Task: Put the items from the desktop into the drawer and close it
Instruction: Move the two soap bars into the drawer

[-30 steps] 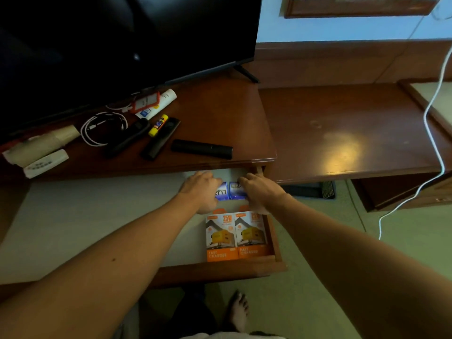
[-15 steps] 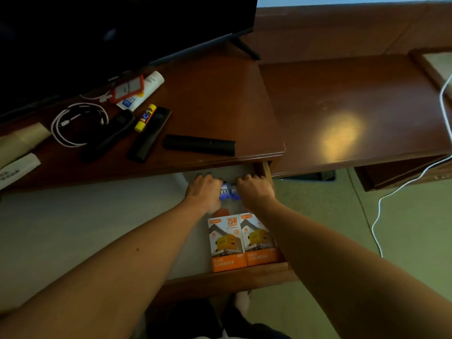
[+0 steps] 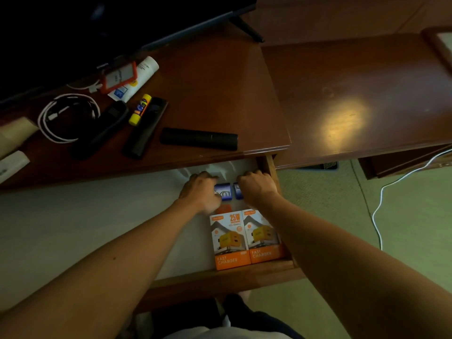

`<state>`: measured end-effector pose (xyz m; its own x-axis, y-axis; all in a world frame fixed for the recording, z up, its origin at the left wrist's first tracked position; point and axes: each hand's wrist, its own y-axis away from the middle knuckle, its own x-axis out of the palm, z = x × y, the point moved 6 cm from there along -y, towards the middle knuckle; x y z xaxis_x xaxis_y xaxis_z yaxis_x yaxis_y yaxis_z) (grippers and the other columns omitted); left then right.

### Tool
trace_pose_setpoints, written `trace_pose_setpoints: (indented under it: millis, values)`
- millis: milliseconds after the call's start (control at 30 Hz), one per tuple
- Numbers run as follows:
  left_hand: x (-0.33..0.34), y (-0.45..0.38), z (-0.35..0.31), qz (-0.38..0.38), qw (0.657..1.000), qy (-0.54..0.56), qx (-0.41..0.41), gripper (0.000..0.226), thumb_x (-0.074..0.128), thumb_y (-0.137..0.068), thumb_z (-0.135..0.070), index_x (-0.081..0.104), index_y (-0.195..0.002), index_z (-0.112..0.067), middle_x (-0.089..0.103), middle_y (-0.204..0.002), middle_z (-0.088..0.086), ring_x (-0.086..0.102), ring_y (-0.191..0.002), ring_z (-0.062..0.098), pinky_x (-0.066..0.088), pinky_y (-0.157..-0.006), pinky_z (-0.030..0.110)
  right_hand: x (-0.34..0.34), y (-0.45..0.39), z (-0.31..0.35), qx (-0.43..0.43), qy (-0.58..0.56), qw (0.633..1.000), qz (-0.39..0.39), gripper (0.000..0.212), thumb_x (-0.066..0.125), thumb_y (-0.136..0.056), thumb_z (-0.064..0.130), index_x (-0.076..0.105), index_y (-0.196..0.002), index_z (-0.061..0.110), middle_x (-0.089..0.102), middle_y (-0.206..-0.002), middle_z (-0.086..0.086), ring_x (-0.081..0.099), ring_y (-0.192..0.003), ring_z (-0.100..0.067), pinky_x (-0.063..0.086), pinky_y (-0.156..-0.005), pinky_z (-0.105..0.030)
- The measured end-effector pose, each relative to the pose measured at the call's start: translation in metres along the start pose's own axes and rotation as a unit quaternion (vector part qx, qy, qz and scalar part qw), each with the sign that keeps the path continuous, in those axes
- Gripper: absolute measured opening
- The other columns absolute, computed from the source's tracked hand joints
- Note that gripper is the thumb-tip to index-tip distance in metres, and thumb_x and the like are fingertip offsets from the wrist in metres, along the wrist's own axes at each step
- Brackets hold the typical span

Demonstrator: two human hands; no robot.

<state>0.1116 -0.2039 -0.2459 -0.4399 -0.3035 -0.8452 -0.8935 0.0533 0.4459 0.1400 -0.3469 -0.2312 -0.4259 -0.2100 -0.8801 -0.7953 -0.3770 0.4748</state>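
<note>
The drawer (image 3: 220, 275) stands pulled out under the desktop (image 3: 208, 94). Two orange charger boxes (image 3: 244, 238) lie side by side at its front right. Behind them sit two small blue boxes (image 3: 226, 192). My left hand (image 3: 200, 189) rests on the left blue box and my right hand (image 3: 256, 188) on the right one, fingers curled over them. On the desktop lie a black remote (image 3: 199, 138), two more dark remotes (image 3: 144, 130), a yellow glue stick (image 3: 140, 109), a coiled white cable (image 3: 66, 117), a white tube (image 3: 137, 78) and a red-framed card (image 3: 119, 77).
A television (image 3: 97, 23) stands at the back of the desktop. Rolled paper (image 3: 14, 133) lies at the left edge. A lower wooden table (image 3: 354, 99) adjoins on the right, with a white cord (image 3: 381, 204) trailing over the green carpet. My bare foot (image 3: 244, 296) shows below the drawer.
My head has tipped downward, so the scene has shifted. Both hands have stayed on the blue boxes deep in the drawer, pushed slightly further back.
</note>
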Motion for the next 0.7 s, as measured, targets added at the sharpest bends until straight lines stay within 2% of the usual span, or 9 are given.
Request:
trace_pose_setpoints:
  millis: [167, 400, 533, 700]
  values:
    - [0.009, 0.0, 0.01, -0.001, 0.998, 0.063, -0.025, 0.049, 0.064, -0.095, -0.021, 0.054, -0.144, -0.016, 0.052, -0.135, 0.015, 0.055, -0.121, 0.031, 0.05, -0.101, 0.038, 0.003, 0.003, 0.0, -0.009, -0.002, 1.0, 0.005, 0.026, 0.061, -0.096, 0.022, 0.061, -0.121, 0.017, 0.062, -0.121, -0.009, 0.056, -0.113, -0.028, 0.046, -0.094, -0.04]
    - [0.016, -0.009, -0.006, 0.007, 0.996, 0.09, -0.019, 0.042, 0.068, -0.092, -0.017, 0.063, -0.134, -0.016, 0.058, -0.127, 0.015, 0.061, -0.109, 0.03, 0.054, -0.091, 0.037, -0.003, 0.005, -0.001, -0.001, 0.029, 1.0, 0.001, 0.026, 0.06, -0.096, 0.023, 0.059, -0.121, 0.016, 0.065, -0.117, -0.008, 0.063, -0.104, -0.028, 0.046, -0.082, -0.036]
    - [0.019, -0.011, -0.005, 0.0, 0.994, 0.101, -0.035, 0.045, 0.068, -0.093, -0.016, 0.061, -0.137, -0.014, 0.057, -0.132, 0.015, 0.06, -0.115, 0.032, 0.055, -0.096, 0.041, -0.001, 0.006, 0.0, 0.003, 0.033, 0.999, 0.006, 0.025, 0.058, -0.098, 0.024, 0.059, -0.121, 0.015, 0.066, -0.116, -0.007, 0.063, -0.103, -0.027, 0.044, -0.078, -0.035]
    - [0.02, -0.01, -0.006, -0.008, 0.995, 0.093, -0.035, 0.047, 0.067, -0.094, -0.018, 0.059, -0.14, -0.014, 0.055, -0.133, 0.016, 0.059, -0.117, 0.032, 0.053, -0.097, 0.039, 0.001, 0.007, -0.001, -0.001, 0.031, 1.0, 0.003, 0.027, 0.058, -0.097, 0.025, 0.059, -0.123, 0.015, 0.065, -0.117, -0.008, 0.062, -0.105, -0.027, 0.043, -0.08, -0.035]
